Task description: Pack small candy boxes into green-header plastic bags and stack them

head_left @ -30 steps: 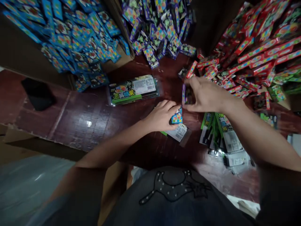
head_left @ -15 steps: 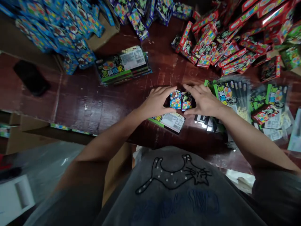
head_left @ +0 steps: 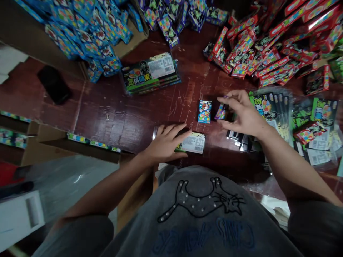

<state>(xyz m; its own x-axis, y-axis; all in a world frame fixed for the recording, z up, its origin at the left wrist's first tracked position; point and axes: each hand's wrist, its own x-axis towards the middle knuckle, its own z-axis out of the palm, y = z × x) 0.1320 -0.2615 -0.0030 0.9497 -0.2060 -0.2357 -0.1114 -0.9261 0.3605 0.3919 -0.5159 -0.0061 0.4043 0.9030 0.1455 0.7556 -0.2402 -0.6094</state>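
My right hand [head_left: 242, 112] has its fingers round a small purple box [head_left: 220, 111], which is tipped on its side on the dark red table. Just left of it a small blue box [head_left: 204, 111] lies flat, touched by neither hand. My left hand [head_left: 167, 142] rests with spread fingers on a black and green printed packet with a white barcode label [head_left: 193, 142], near the table's front edge. The hand covers the packet's left part.
Blue boxes [head_left: 91, 39] fill a carton at the back left; purple ones [head_left: 174, 16] and red ones [head_left: 246, 53] are heaped behind. Stacked packets [head_left: 150, 73] lie left of centre, more [head_left: 270, 107] at right. A black phone [head_left: 54, 84] lies far left.
My left hand has let go of the blue box and moved down-left onto the packet. My right hand has shifted the purple box right, away from the blue one, and tipped it.
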